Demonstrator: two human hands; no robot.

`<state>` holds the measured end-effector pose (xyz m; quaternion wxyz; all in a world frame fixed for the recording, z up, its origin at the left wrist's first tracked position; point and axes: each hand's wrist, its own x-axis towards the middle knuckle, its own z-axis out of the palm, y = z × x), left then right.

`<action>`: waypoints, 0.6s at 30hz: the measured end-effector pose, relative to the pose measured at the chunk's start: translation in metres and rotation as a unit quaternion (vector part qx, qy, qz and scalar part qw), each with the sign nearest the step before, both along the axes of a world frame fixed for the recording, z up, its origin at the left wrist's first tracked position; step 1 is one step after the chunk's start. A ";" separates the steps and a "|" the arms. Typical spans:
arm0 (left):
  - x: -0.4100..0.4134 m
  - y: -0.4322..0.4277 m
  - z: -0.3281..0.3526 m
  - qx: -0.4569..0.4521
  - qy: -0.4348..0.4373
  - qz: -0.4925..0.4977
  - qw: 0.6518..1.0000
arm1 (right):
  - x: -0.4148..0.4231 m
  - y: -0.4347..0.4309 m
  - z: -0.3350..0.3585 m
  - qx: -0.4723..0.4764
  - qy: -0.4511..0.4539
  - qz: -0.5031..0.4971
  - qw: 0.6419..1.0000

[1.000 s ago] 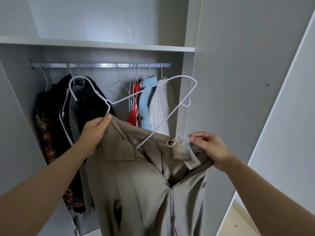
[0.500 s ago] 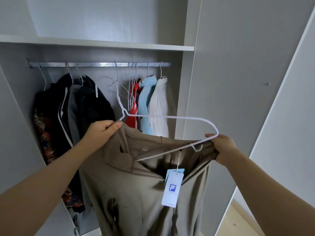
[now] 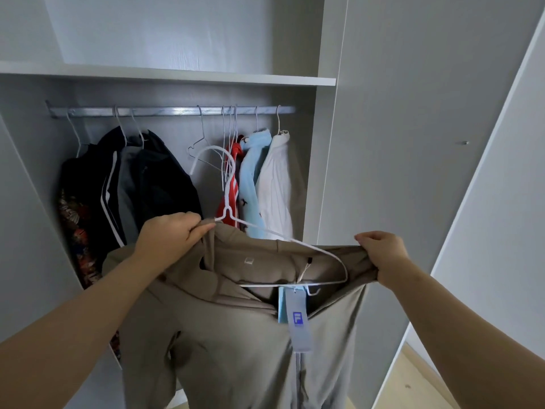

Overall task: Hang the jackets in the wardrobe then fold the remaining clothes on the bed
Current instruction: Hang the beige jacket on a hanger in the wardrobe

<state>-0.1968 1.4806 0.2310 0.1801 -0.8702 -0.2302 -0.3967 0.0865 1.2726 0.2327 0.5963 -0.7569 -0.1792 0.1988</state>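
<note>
head: two hands, one jacket

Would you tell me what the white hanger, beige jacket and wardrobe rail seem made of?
White hanger: thin white-coated wire, probably metal. Beige jacket: soft matte fabric, draping in folds. Wardrobe rail: likely bare metal, given its silvery sheen.

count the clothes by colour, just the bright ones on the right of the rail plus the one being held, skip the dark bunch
red garment: 1
light blue garment: 1
white garment: 1
beige jacket: 1
total: 4
</note>
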 end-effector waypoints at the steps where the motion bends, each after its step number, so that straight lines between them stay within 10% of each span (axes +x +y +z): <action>1: 0.005 -0.003 0.001 0.007 -0.009 0.012 1.000 | -0.005 0.002 0.003 0.010 0.001 0.004 1.000; 7: 0.049 -0.040 -0.004 0.025 0.034 0.022 0.999 | -0.056 0.026 0.034 0.113 0.052 0.094 0.988; 14: 0.057 -0.048 0.009 -0.186 -0.017 0.034 0.982 | -0.075 0.022 0.052 0.180 0.103 0.216 0.954; 18: 0.050 -0.042 0.015 -0.289 -0.105 -0.043 0.951 | -0.058 0.014 0.046 0.084 -0.123 0.172 0.974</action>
